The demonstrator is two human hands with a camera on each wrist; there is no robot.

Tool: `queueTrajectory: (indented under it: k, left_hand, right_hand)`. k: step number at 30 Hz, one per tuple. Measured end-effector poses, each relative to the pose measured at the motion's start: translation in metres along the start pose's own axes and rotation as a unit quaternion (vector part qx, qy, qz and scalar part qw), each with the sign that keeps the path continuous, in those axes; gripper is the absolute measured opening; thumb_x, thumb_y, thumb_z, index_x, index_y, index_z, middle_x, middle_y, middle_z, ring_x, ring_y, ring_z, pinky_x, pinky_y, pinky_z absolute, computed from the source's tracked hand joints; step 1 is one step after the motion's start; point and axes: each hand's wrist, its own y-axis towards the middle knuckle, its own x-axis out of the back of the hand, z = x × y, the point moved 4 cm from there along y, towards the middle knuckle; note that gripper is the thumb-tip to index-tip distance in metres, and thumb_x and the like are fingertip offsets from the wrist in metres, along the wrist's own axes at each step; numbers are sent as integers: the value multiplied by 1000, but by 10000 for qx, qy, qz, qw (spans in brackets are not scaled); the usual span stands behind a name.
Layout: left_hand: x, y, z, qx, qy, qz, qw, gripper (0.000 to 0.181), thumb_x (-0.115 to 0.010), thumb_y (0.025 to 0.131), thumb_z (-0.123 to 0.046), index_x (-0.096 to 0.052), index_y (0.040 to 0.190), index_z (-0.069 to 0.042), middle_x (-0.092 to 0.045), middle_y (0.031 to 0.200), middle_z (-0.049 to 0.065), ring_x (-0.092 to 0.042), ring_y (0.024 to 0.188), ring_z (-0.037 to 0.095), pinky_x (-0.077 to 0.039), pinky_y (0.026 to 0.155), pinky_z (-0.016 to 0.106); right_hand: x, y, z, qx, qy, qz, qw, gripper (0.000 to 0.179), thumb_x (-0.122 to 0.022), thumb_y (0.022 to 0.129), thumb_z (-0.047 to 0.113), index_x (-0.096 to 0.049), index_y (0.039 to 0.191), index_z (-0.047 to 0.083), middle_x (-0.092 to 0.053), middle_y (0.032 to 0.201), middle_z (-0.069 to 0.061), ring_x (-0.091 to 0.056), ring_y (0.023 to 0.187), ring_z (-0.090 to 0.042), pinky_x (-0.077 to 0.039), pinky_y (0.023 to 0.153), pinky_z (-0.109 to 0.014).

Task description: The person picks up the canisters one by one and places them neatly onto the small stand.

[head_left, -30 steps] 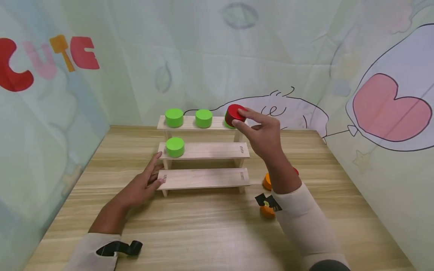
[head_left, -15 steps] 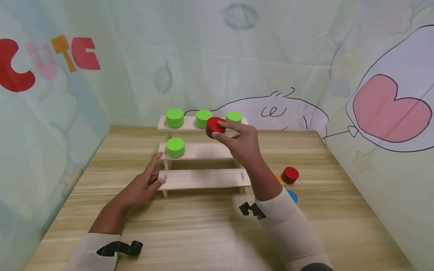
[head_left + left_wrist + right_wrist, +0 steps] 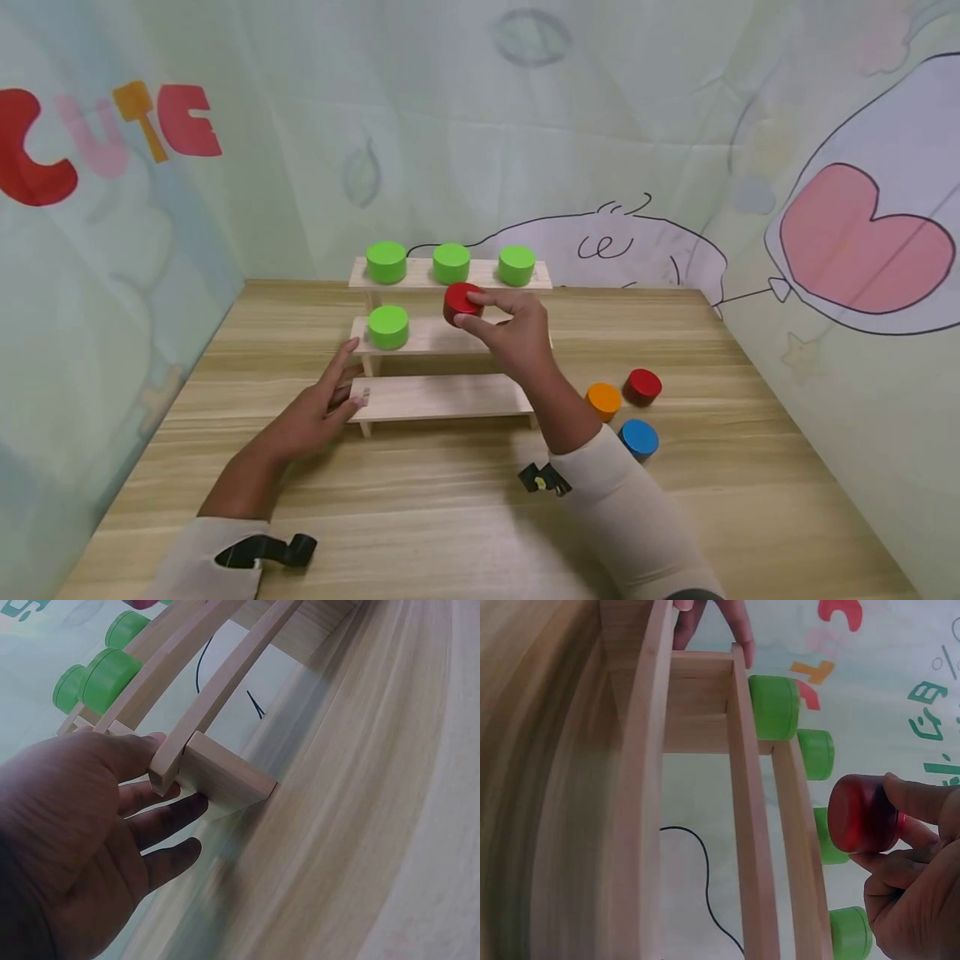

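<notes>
A three-step wooden display stand (image 3: 442,396) stands on the table. My left hand (image 3: 307,417) holds its left end, thumb on the lowest step and fingers around the side. My right hand (image 3: 513,333) pinches a red round block (image 3: 461,304) between thumb and fingers, above the middle step. In the right wrist view that red block (image 3: 859,814) hangs apart from the wood. One green round block (image 3: 387,327) sits at the left of the middle step. On the top step stand a left green block (image 3: 386,262), a middle one (image 3: 451,263) and a right one (image 3: 517,265).
To the right of the stand, on the table (image 3: 420,517), lie an orange round block (image 3: 603,402), another red block (image 3: 642,387) and a blue block (image 3: 639,438). Printed cloth walls (image 3: 300,125) rise at the back and both sides.
My right hand has carried the red block left and down, from in front of the top step's right end to above the middle step. My left hand has stayed in place.
</notes>
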Motion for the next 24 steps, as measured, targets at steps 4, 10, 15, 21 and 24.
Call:
queueTrajectory:
  k: [4,10,15,21,24]
  left_hand:
    - [0,0,-1,14,-16,12,10000,93,-56,116,-16,13,176,-32,-34,172,36,-49,152,53,-44,119,65]
    - [0,0,0,0,-19,4,10000,93,-56,115,-15,13,176,-33,-34,172,35,-49,152,53,-46,118,65]
    - [0,0,1,-54,-36,16,10000,93,-56,115,-15,13,176,-31,-34,172,36,-49,151,53,-45,118,65]
    - [0,0,0,-26,-33,17,10000,93,-55,116,-15,13,176,-33,-34,172,36,-49,152,53,-45,119,66]
    - [0,0,0,-34,-56,21,10000,93,-55,116,-16,13,176,-34,-34,172,35,-49,152,53,-45,119,66]
  right_hand:
    - [-7,-1,-6,-174,59,69,9998,39,-92,89,10,-83,126,10,-79,136,-8,-73,121,-25,-58,75,-21]
    - [-16,-2,-13,-573,168,15,9982,35,-91,88,8,-85,122,11,-79,135,-10,-71,131,-28,-63,103,-39]
    - [-22,-5,-18,-641,98,-51,9979,32,-91,89,8,-86,120,12,-80,132,-10,-72,132,-30,-60,111,-49]
    - [-28,-8,-22,-547,95,-130,9984,31,-91,88,9,-87,118,11,-81,131,-10,-72,132,-31,-59,111,-48]
    - [-29,-10,-23,-598,35,-165,9981,30,-92,88,10,-87,117,12,-80,132,-10,-72,133,-30,-60,109,-47]
